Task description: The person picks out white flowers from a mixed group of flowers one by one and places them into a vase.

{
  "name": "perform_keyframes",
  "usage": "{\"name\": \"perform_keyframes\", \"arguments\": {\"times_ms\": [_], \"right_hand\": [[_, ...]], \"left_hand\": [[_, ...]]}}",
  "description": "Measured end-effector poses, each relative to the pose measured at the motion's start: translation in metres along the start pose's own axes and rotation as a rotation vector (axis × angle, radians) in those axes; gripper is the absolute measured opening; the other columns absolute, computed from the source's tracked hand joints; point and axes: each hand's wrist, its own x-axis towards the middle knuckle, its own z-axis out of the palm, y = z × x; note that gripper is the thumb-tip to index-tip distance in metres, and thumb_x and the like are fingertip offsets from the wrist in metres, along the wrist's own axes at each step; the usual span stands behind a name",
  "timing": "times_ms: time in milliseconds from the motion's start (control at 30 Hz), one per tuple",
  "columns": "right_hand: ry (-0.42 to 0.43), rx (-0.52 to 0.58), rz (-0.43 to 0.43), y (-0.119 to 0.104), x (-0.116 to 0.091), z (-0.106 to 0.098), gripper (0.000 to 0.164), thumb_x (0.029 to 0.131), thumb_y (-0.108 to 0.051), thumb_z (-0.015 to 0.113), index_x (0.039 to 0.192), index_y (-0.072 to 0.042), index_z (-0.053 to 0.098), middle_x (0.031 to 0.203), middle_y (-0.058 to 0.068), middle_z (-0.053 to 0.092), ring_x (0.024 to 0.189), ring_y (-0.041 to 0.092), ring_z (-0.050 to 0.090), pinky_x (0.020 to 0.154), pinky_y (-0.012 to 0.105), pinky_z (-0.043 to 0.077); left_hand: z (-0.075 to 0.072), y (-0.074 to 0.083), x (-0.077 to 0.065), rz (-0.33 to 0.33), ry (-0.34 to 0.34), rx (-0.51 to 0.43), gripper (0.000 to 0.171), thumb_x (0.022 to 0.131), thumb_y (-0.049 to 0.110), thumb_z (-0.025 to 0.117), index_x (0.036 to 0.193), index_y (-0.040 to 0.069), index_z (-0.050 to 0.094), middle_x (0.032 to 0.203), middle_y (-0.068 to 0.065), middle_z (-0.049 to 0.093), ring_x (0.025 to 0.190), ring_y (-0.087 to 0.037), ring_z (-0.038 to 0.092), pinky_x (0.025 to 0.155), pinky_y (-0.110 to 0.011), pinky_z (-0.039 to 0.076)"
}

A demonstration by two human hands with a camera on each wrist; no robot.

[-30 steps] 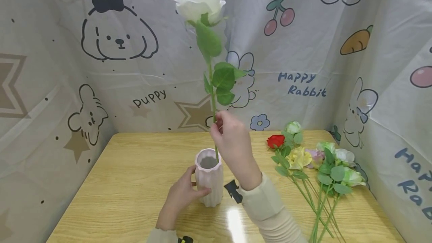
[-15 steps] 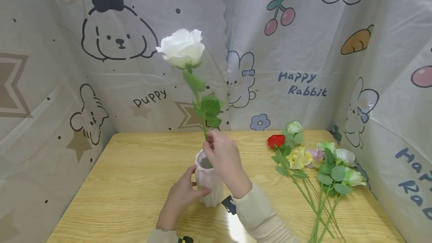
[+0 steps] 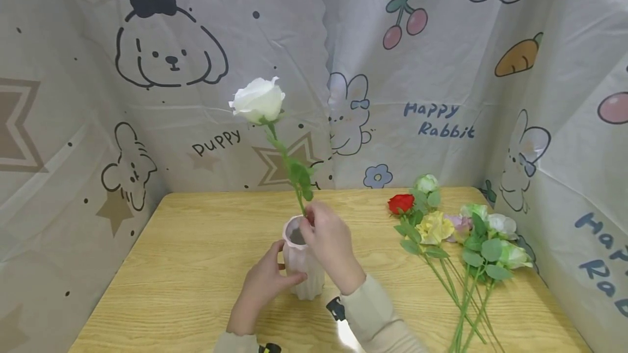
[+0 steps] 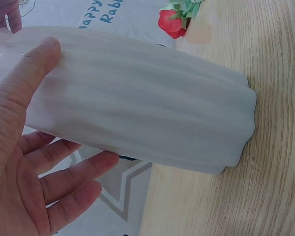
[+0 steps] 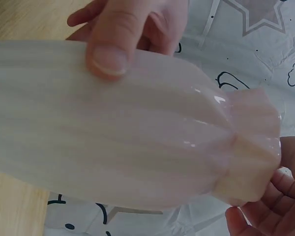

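A pale pinkish-white fluted vase (image 3: 311, 283) stands upright on the wooden table. My left hand (image 3: 265, 282) holds its side, thumb at the front and fingers behind, as the left wrist view also shows with the vase (image 4: 137, 98) between them. At the vase mouth, my right hand (image 3: 331, 244) pinches the green stem of a white rose (image 3: 258, 101). The bloom tilts up and left above the rim. The stem's lower part is hidden by the hand and the vase. In the right wrist view, the right hand's fingers (image 5: 265, 209) are close to the scalloped rim.
Several artificial flowers lie at the table's right side, among them a red rose (image 3: 401, 204) and a yellow flower (image 3: 434, 227), stems towards the front. A patterned cloth (image 3: 373, 59) hangs behind and at both sides of the table (image 3: 196, 266).
My right hand has come down to the vase mouth, lowering the white rose and its stem. The bloom has shifted down and left. My left hand stays on the vase.
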Motion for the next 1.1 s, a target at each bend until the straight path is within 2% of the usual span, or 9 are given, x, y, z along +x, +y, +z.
{"name": "perform_keyframes", "arguments": {"times_ms": [267, 500, 800, 1100], "right_hand": [[0.042, 0.063, 0.01, 0.001, -0.005, 0.006, 0.008, 0.078, -0.013, 0.057, 0.082, -0.006, 0.056, 0.078, 0.004, 0.059, 0.071, 0.013, 0.05, 0.058, 0.02, 0.047], [0.09, 0.041, 0.006, 0.008, -0.006, 0.008, 0.008, 0.078, -0.011, 0.057, 0.084, -0.006, 0.057, 0.082, 0.005, 0.061, 0.078, 0.015, 0.054, 0.069, 0.026, 0.052], [0.101, 0.037, 0.058, 0.019, -0.008, 0.003, 0.013, 0.078, -0.013, 0.056, 0.088, -0.005, 0.058, 0.085, 0.007, 0.063, 0.08, 0.019, 0.057, 0.069, 0.031, 0.053], [0.128, 0.022, 0.127, 0.043, -0.008, -0.005, 0.014, 0.079, -0.013, 0.055, 0.09, -0.005, 0.058, 0.088, 0.008, 0.063, 0.08, 0.02, 0.059, 0.069, 0.032, 0.054]], "left_hand": [[0.001, 0.0, 0.0, 0.028, 0.007, 0.042, 0.086, 0.065, 0.053, 0.069, 0.135, 0.019, 0.031, 0.136, -0.01, 0.045, 0.099, -0.025, 0.06, 0.074, -0.046, 0.052], [0.001, 0.0, 0.001, 0.045, 0.021, 0.001, 0.089, 0.065, 0.049, 0.071, 0.137, 0.021, 0.027, 0.134, -0.014, 0.046, 0.097, -0.027, 0.06, 0.075, -0.041, 0.053], [0.001, 0.0, 0.002, 0.018, 0.014, 0.008, 0.09, 0.064, 0.052, 0.07, 0.136, 0.018, 0.029, 0.134, -0.014, 0.046, 0.097, -0.027, 0.06, 0.077, -0.045, 0.052], [0.001, 0.0, 0.003, 0.02, 0.022, 0.025, 0.09, 0.063, 0.052, 0.071, 0.136, 0.018, 0.029, 0.133, -0.013, 0.048, 0.097, -0.026, 0.061, 0.078, -0.047, 0.051]]}}
